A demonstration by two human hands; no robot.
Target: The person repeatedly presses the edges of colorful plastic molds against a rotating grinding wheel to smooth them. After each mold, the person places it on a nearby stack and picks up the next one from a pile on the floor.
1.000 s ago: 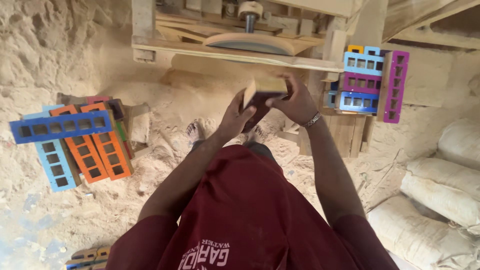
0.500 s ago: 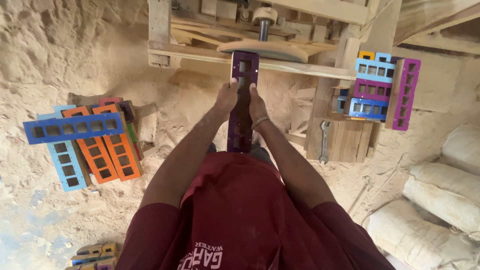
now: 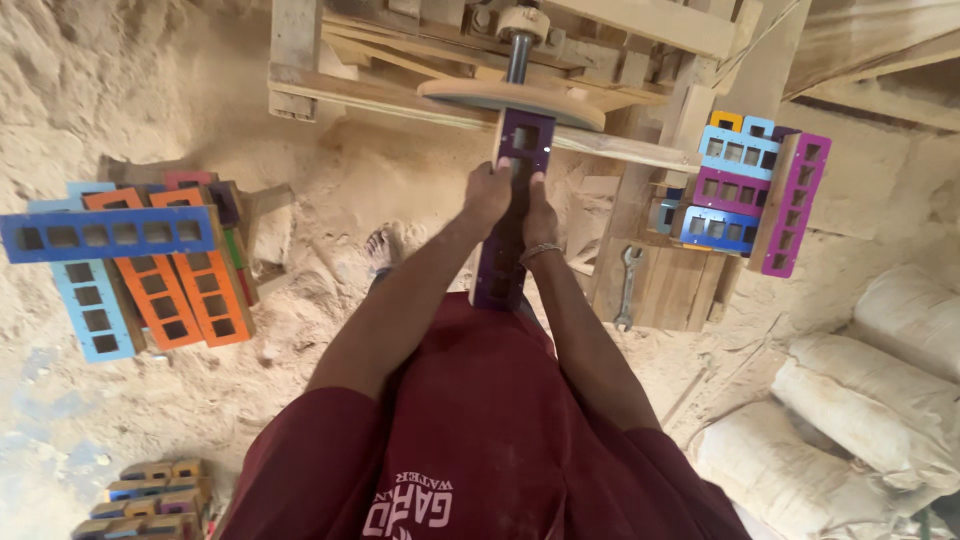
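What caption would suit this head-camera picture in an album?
Both hands, left and right, press a purple slotted block against a wooden sanding disc.

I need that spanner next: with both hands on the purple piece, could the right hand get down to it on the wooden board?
Probably yes. The spanner lies uncovered on the wooden board, just right of the right hand, nothing between them. That hand must first let go of the purple piece.
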